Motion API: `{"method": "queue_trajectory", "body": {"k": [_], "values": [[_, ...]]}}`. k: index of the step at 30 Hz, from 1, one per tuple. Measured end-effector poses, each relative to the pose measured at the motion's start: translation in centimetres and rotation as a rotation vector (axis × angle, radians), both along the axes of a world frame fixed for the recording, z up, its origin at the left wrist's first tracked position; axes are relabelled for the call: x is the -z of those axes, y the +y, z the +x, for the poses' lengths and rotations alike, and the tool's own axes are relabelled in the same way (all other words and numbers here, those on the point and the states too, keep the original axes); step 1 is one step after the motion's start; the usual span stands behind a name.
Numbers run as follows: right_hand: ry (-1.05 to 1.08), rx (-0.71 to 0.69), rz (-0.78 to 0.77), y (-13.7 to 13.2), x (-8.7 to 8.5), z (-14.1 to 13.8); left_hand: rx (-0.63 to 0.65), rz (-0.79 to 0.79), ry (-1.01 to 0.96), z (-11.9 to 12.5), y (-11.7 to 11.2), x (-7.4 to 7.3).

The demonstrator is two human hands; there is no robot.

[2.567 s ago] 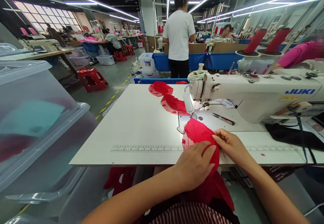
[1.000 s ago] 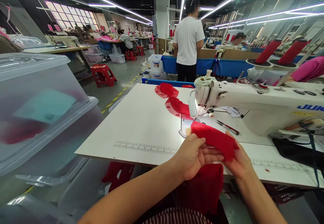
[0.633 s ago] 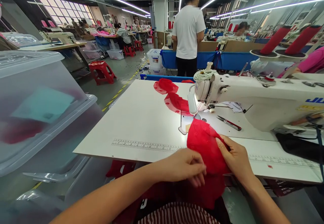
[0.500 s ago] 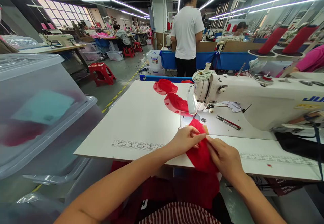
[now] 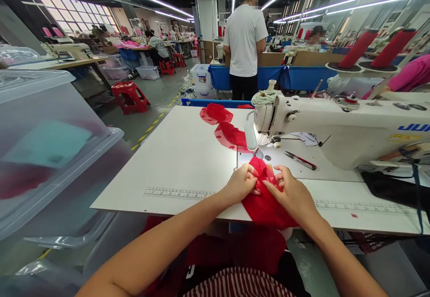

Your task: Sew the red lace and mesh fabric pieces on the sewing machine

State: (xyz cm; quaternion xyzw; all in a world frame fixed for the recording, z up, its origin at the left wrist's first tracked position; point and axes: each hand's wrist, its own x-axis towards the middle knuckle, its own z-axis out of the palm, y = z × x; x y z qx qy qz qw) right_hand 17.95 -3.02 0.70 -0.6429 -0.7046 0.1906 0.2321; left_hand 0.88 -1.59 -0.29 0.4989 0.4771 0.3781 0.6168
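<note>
A sheer red fabric piece [image 5: 265, 205] lies over the front edge of the table and hangs toward my lap. My left hand [image 5: 242, 181] pinches its left side, fingers closed on the cloth. On the fabric's right side rests my right hand [image 5: 289, 193], its thumb and fingers apart with cloth between them; whether it grips is unclear. The fabric's far end lies just in front of the needle area of a white sewing machine [image 5: 312, 124]. Behind, more red fabric pieces [image 5: 230, 135] lie left of the machine head.
Thread snips [image 5: 300, 160] lie on the machine bed. A printed ruler [image 5: 178, 193] runs along the front of the white table [image 5: 141, 165]. Clear plastic bins [image 5: 53, 149] stand at left, near a red stool [image 5: 130, 97]. A person in a white shirt [image 5: 246, 41] stands beyond the table.
My right hand has opened and shifted slightly from the left hand. The fabric between them has been spread and bunched near its far end. The view has shifted slightly.
</note>
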Motion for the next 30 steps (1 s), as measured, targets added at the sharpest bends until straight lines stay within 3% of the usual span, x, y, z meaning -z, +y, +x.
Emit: {"method": "queue_trajectory", "body": {"k": [6,10,14,20,25,30], "values": [[0.084,-0.062,-0.030,1.3,-0.3,-1.5,0.039,0.079,0.008,-0.3,-0.7,0.3],[-0.114,-0.066,-0.076,1.8,-1.4,-2.3,0.050,0.079,0.001,-0.3,-0.8,0.1],[-0.270,-0.083,-0.027,2.7,-1.7,-1.7,0.041,0.066,-0.003,-0.3,-0.7,-0.2],[-0.141,-0.193,-0.009,2.6,-0.6,-0.1,0.099,0.053,0.072,-0.4,-0.5,-0.4],[-0.192,-0.246,0.130,2.1,1.0,0.4,0.052,0.056,0.165,0.1,-0.8,-0.4],[-0.256,-0.179,0.386,2.8,0.8,0.5,-0.029,0.063,0.184,1.5,-0.7,-0.3]]}}
